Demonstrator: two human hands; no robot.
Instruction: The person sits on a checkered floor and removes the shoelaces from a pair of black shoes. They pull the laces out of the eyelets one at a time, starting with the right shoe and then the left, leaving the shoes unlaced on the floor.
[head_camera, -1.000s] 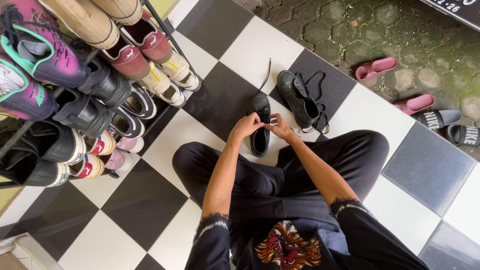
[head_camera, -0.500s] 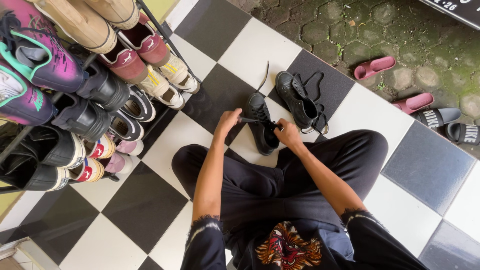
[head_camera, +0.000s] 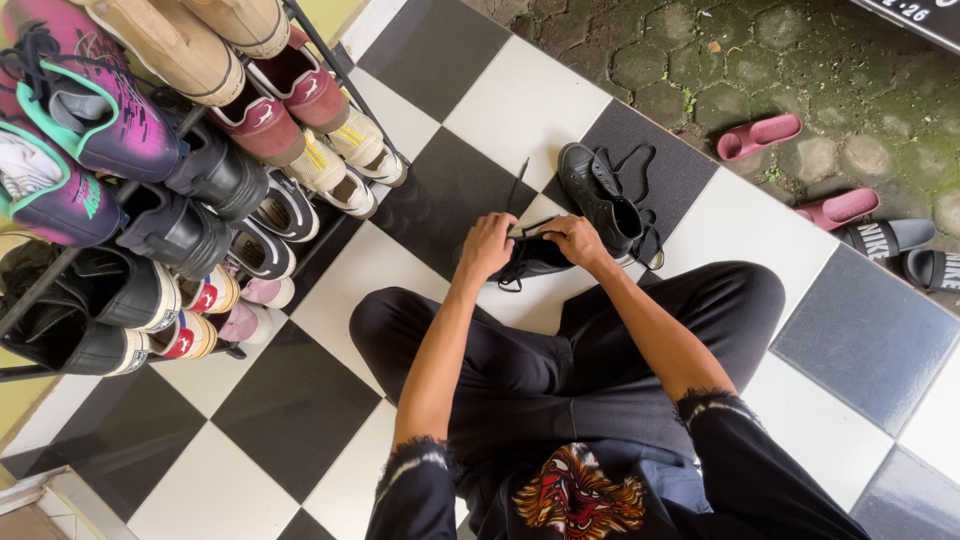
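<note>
A black-and-white checkered tile floor (head_camera: 300, 400) meets a mossy paved yard at the top of the view, where a person in black trousers sits cross-legged beside a loaded shoe rack (head_camera: 150, 180). Both hands meet over a black lace-up shoe (head_camera: 535, 258) that lies tipped on the tiles just in front of the knees. The left hand (head_camera: 487, 245) is clenched on the near side of the shoe, its grip apparently pinching a black lace (head_camera: 515, 190) whose free end trails away across a dark tile. The right hand (head_camera: 572, 238) is closed over the shoe's upper, holding it steady.

Judged from the frame, lacing goes best with the shoe pinned firmly by one hand while the other draws the lace taut and even, keeping the loose end from snagging under the sole.

The count: two black lace-up shoes, the one in hand and its mate (head_camera: 600, 195) standing just beyond it, laces spilled loose around it. On the paving lie two pink slides (head_camera: 757, 136), well apart from each other, and two black slides (head_camera: 885, 237) side by side at the right edge. The rack carries more than a dozen shoes in black, maroon, tan, white and purple with green trim; an exact number cannot be told, since several are cut off or overlapped.
</note>
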